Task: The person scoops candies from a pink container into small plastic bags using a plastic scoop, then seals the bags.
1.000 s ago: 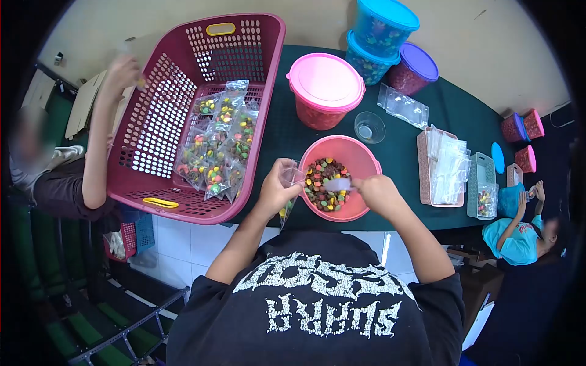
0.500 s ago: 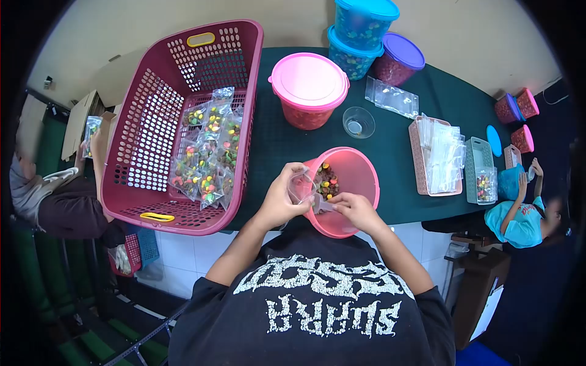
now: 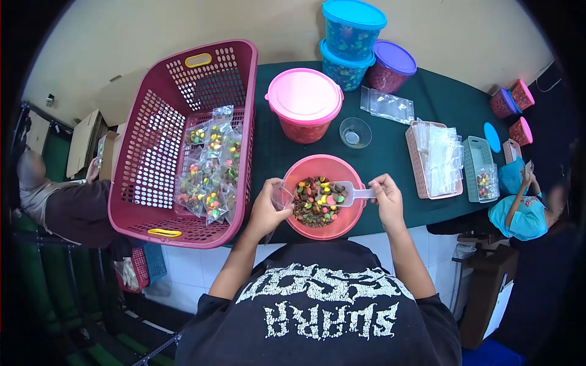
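My left hand (image 3: 264,210) is closed around a small clear cup (image 3: 281,197) at the left rim of a pink tub (image 3: 348,227). Inside the tub lie brown pieces mixed with yellow, green, red and orange candies (image 3: 314,210). My right hand (image 3: 389,200) grips the handle of a clear plastic scoop (image 3: 363,194) at the tub's right side. The scoop lies level over the tub, with colourful and brown candies in its bowl.
A maroon basket (image 3: 244,177) holding filled bags (image 3: 210,165) stands left. Behind the tub are a pink-lidded bucket (image 3: 305,100) and a clear bowl (image 3: 355,133). Trays with clear bags (image 3: 436,161) sit right. Two other people are at the sides.
The pink tub has tipped upright. My right hand has moved right and up with the scoop, now loaded with candies. My left hand has shifted left and down with the cup.
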`<state>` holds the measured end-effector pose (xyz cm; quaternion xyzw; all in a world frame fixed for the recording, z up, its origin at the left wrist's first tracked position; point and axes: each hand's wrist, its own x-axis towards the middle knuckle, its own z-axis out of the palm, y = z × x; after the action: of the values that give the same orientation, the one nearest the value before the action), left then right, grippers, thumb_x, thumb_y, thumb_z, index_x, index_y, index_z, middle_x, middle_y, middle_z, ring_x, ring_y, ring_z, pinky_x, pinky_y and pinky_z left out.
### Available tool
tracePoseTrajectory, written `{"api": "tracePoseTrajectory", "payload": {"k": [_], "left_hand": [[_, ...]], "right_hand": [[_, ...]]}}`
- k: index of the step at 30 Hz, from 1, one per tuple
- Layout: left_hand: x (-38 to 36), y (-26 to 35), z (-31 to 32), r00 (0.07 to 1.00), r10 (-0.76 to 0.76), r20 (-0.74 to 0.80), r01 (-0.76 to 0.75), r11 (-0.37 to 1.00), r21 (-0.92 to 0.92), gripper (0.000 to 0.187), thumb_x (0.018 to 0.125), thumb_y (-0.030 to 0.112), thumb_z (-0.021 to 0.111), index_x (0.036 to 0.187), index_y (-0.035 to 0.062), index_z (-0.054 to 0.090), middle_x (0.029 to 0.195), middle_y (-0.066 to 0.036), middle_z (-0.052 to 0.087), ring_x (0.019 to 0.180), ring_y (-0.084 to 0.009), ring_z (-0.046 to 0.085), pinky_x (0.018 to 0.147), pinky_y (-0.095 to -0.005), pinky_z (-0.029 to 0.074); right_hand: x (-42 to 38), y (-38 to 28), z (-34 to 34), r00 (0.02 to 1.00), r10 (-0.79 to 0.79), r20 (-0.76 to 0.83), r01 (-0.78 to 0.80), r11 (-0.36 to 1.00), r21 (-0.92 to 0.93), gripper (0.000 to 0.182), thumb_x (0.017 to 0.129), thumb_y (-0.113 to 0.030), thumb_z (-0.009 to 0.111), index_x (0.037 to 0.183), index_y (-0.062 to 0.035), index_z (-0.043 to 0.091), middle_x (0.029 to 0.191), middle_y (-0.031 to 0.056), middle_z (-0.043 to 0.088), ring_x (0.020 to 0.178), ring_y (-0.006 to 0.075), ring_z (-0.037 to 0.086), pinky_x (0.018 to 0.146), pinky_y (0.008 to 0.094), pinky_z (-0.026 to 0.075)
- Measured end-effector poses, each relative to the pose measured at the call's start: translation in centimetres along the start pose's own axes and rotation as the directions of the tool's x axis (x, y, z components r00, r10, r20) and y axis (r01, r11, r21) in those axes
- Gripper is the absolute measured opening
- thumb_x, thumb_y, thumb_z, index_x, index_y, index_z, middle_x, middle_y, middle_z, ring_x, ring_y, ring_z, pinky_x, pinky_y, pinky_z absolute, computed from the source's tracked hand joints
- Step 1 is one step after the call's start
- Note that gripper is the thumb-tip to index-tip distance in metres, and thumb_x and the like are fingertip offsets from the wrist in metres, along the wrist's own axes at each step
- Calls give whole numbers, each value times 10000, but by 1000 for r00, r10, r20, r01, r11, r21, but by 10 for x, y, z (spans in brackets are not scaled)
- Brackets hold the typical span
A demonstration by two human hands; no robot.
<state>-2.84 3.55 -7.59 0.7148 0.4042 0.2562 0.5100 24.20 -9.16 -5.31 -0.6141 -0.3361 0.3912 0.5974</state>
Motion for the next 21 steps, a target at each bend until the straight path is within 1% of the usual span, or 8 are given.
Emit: {"api": "tracePoseTrajectory", "payload": {"k": [3, 4, 5, 8, 11, 12, 14, 21], "left_hand": [[-4, 28, 1, 999, -17, -46, 21, 996, 85, 596, 671, 96, 748, 1186, 25, 457, 1101, -148, 571, 1063, -275, 573, 923, -374, 439], [-5, 34, 2, 992, 85, -89, -56, 957, 285, 582, 675, 113, 751, 1178, 31, 469, 1093, -142, 569, 1053, -284, 561, 917, -378, 438], [-6, 39, 2, 975, 191, -111, -117, 872, 475, 569, 680, 130, 755, 1170, 36, 481, 1086, -137, 568, 1044, -294, 548, 911, -382, 437], [-7, 52, 5, 967, 248, -62, -188, 854, 485, 586, 660, 149, 768, 1163, 32, 491, 1080, -137, 564, 1048, -318, 517, 911, -406, 428], [-7, 65, 7, 971, 239, 14, -216, 852, 477, 632, 619, 142, 779, 1170, 33, 488, 1117, -129, 547, 1068, -318, 501, 926, -407, 411], [-7, 66, 8, 971, 234, 52, -230, 845, 484, 649, 604, 134, 781, 1175, 38, 487, 1138, -127, 538, 1084, -320, 492, 935, -411, 404], [-6, 66, 10, 970, 234, 66, -237, 851, 468, 687, 579, 133, 785, 1191, 51, 483, 1175, -118, 521, 1107, -321, 477, 948, -427, 391], [-3, 75, 13, 959, 249, 135, -283, 814, 507, 762, 560, 171, 806, 1239, 79, 474, 1186, -94, 520, 1121, -300, 473, 958, -421, 366]], "right_hand": [[2, -2, 0, 998, -56, -23, 57, 997, 60, 133, 957, -170, 539, 924, -42, 536, 779, 5, 560, 638, 54, 489, 558, 201, 385], [1, -7, 3, 997, -55, -54, 59, 995, 75, 135, 960, -190, 535, 931, -57, 530, 748, -10, 540, 616, 46, 478, 545, 187, 363], [1, -11, 5, 995, -53, -85, 61, 994, 91, 138, 963, -209, 531, 938, -73, 523, 718, -25, 520, 595, 38, 467, 532, 174, 340], [1, -19, 8, 996, -53, -76, 63, 988, 144, 144, 963, -214, 532, 942, -71, 517, 689, -20, 519, 582, 41, 466, 532, 175, 340], [-1, -24, 15, 998, -15, -59, 27, 975, 219, 145, 959, -210, 538, 943, -69, 510, 679, -14, 531, 577, 48, 475, 533, 179, 342], [-1, -23, 14, 998, -16, -60, 29, 975, 219, 145, 959, -210, 538, 943, -69, 510, 679, -14, 531, 577, 48, 475, 533, 179, 342], [0, -17, 12, 996, -82, -22, 84, 988, 128, 146, 954, -192, 558, 980, -59, 504, 752, 3, 580, 644, 59, 582, 526, 181, 390], [-1, -20, 11, 996, -63, -59, 69, 993, 94, 128, 949, -172, 561, 956, -52, 519, 728, -8, 555, 620, 39, 528, 526, 179, 378]]}}
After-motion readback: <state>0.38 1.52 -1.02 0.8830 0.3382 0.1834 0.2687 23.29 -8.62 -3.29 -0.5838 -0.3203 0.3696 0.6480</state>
